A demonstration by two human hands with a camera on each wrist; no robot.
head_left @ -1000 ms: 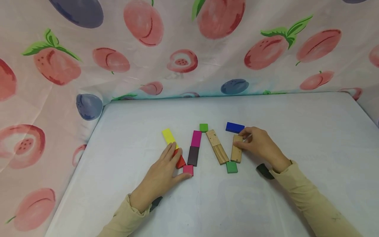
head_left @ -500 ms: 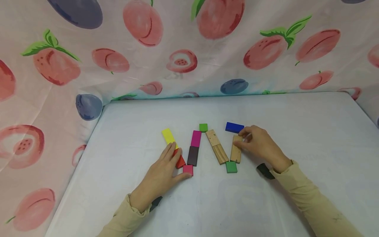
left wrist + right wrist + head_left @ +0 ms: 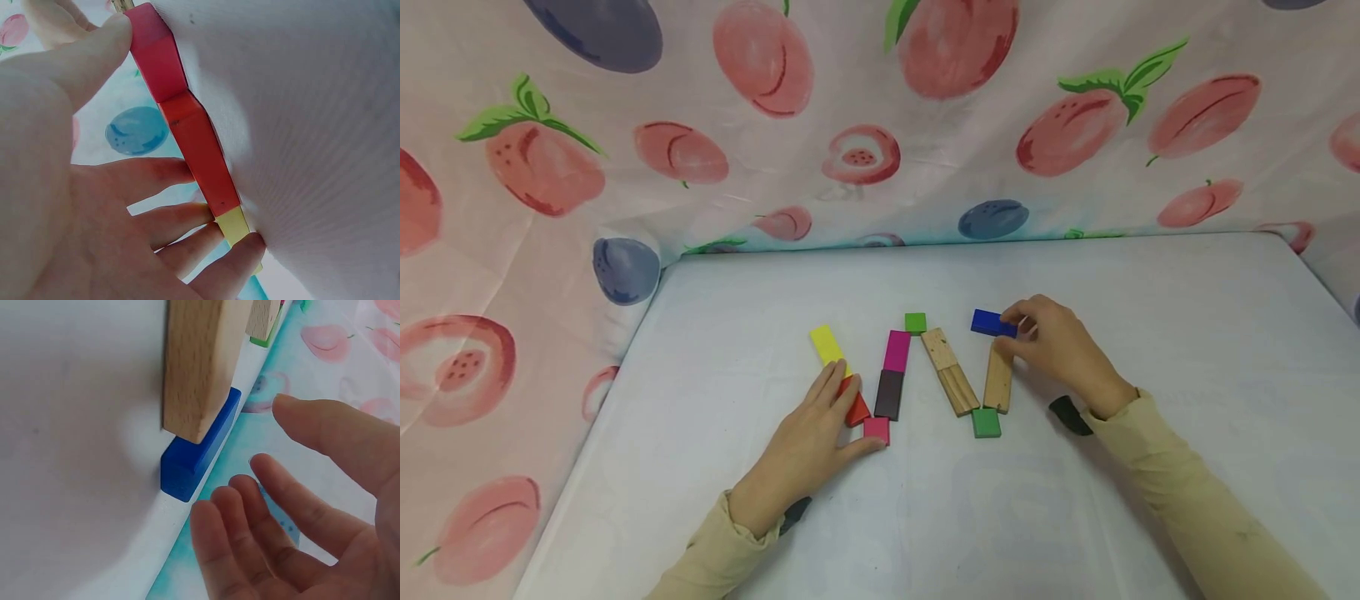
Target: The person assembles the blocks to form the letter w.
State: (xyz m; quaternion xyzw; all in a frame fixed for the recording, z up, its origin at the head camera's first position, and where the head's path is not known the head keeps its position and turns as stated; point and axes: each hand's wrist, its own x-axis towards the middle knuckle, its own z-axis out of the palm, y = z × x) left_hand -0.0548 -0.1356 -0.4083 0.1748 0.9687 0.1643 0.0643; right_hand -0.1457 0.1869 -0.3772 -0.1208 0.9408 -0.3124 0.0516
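My left hand [image 3: 801, 442] rests with fingers spread along the red block [image 3: 855, 407] and yellow block [image 3: 827, 343], its thumb at the pink block [image 3: 876, 428]. In the left wrist view those fingertips touch the sides of the red block [image 3: 201, 156] and yellow block [image 3: 232, 225]. Over by the blue block [image 3: 987, 322] is my right hand [image 3: 1063, 346], thumb and fingers apart. The right wrist view has that hand [image 3: 281, 544] holding nothing, beside the blue block [image 3: 199, 459] and a wooden block [image 3: 199, 369]. Its fingertips overlap the blue block's right end in the head view.
Between the hands, a magenta block [image 3: 897, 351], a dark block [image 3: 889, 394], a light green block [image 3: 915, 322], two wooden blocks [image 3: 951, 372] and a green block [image 3: 987, 422] continue the zigzag on the white table [image 3: 925, 517]. Fruit-printed cloth [image 3: 760, 183] stands behind.
My right hand has let go of the wooden block and moved slightly up, away from me, to the blue block. The left hand stays where it was.
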